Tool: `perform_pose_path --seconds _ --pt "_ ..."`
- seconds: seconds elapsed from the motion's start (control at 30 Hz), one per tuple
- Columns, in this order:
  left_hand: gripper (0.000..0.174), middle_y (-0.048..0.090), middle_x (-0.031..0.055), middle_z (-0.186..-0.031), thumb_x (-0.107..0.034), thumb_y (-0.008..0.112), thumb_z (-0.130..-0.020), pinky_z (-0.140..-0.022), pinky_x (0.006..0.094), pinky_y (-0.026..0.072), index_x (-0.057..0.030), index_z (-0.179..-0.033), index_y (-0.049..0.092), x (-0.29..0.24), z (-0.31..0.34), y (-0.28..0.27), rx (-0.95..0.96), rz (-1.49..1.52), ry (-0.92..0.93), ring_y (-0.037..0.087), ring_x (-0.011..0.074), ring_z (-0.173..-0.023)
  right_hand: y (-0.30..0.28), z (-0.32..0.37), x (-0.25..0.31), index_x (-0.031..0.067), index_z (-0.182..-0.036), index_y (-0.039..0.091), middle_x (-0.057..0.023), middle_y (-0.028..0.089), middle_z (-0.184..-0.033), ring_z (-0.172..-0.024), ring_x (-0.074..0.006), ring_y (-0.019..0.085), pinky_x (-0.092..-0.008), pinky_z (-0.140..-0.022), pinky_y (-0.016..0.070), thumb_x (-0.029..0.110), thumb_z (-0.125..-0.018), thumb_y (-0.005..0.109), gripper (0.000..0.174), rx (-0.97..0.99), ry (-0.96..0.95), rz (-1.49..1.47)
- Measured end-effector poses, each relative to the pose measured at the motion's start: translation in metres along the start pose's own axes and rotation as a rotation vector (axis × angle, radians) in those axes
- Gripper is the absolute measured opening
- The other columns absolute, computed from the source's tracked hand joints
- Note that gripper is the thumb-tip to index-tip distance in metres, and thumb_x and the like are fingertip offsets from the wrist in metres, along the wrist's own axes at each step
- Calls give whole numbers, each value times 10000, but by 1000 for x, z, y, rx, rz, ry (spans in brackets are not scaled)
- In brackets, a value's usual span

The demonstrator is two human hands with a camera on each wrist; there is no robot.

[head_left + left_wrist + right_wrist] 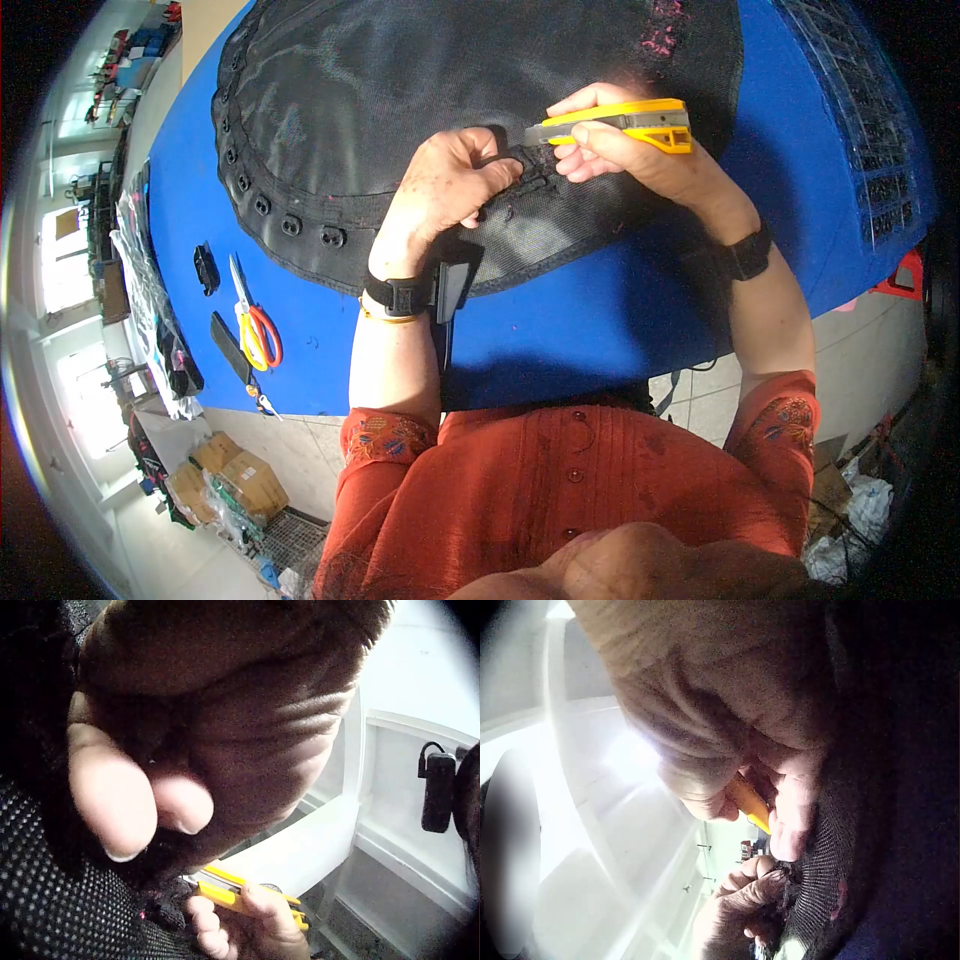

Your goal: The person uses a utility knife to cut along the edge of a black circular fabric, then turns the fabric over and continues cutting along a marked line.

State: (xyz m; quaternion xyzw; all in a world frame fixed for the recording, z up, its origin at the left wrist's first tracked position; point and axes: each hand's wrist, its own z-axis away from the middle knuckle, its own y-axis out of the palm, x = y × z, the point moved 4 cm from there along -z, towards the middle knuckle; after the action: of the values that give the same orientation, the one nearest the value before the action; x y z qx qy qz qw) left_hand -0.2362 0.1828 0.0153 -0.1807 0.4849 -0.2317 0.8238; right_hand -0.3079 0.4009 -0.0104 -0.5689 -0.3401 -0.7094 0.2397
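A large black mesh piece [380, 110] with a row of black eyelets along its left edge lies on the blue table. The left hand [447, 185] pinches a fold of its dark fabric between thumb and fingers. Close on the right, the right hand [625, 145] grips a yellow utility knife [655, 112], its tip pointing left at the pinched spot. In the left wrist view the knife [225, 894] shows beyond the left palm [247, 742]. The right wrist view shows the knife [750, 802] between the right hand's fingers, with the left hand [735, 907] beyond; the blade is hidden there.
Orange-handled scissors [258, 335], a black strip [232, 345] and a small black item [206, 269] lie on the blue table [300, 375] at left. Plastic-wrapped goods lie at its left edge [160, 290] and a clear-wrapped grid [865, 130] at far right. Cardboard boxes [240, 480] stand below.
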Motion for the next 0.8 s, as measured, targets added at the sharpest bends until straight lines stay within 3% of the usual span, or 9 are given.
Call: perform_pose_path --seconds 0.23,0.33,0.63,0.8 --pt "314 596 30 -584 -259 795 -942 -454 302 466 -29 -782 653 -6 3 -1 -12 -17 -14 552 99 -478 -2 0 1 1 -1341 611 -155 726 -1087 -979 -203 752 -349 -879 646 234 -1066 614 360 41 22 4" --pt "315 544 -48 -611 -226 783 -973 -418 243 390 -90 -765 590 -5 4 1 -3 17 -7 478 46 -459 -2 2 1 5 -1333 614 -138 726 -1081 -971 -194 751 -341 -868 645 238 -1063 620 357 60 22 8" --pt "324 550 -47 -611 -216 778 -977 -417 241 398 -94 -751 581 -3 3 2 -5 33 -2 485 45 -460 -3 5 8 9 -1294 643 -123 736 -1051 -942 -174 747 -333 -857 647 220 -1041 623 330 76 49 22" --pt "289 592 12 -594 -212 771 -957 -436 279 447 -42 -763 641 -4 2 0 8 43 1 547 84 -484 -7 7 10 16 -1294 645 -126 738 -1035 -922 -159 745 -329 -856 645 235 -1039 611 338 124 39 48"
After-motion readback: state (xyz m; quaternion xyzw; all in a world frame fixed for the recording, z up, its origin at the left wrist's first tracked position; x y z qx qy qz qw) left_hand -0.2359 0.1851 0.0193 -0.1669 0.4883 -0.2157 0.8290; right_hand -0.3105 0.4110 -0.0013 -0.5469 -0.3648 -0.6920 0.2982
